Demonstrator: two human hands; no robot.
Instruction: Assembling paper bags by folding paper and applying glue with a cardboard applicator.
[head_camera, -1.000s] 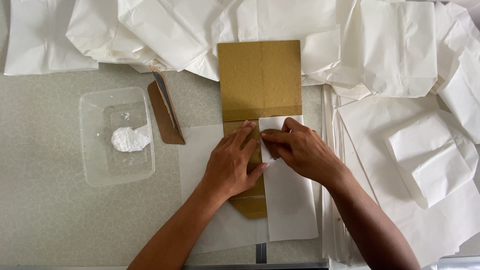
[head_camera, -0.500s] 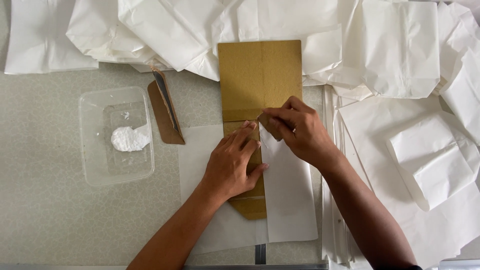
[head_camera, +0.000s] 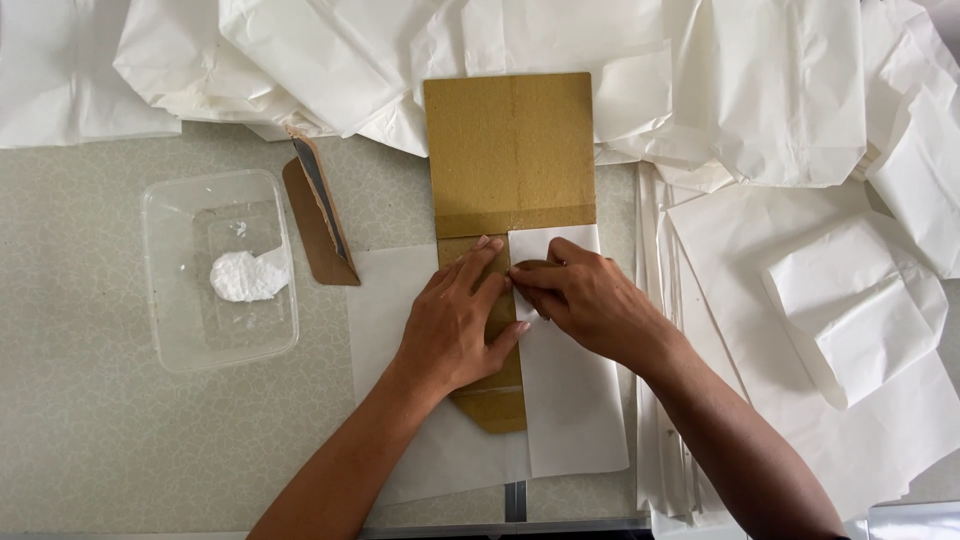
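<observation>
A brown cardboard template (head_camera: 510, 150) lies on the table, its narrow lower strip running down under my hands. A white paper sheet (head_camera: 575, 410) is spread beneath it, with its right side folded over the strip. My left hand (head_camera: 455, 325) lies flat on the strip and the paper, pressing them down. My right hand (head_camera: 585, 300) pinches the folded paper edge against the strip, fingertips touching those of the left hand.
A clear plastic tub (head_camera: 220, 270) with white paste stands at the left. A small brown cardboard piece (head_camera: 320, 220) lies beside it. Crumpled white paper (head_camera: 350, 60) is heaped along the back. A stack of white sheets and folded bags (head_camera: 850, 310) fills the right.
My right hand went up to the top of the paper's folded edge and has come back down to meet the left fingertips. The left hand stayed pressed on the strip.
</observation>
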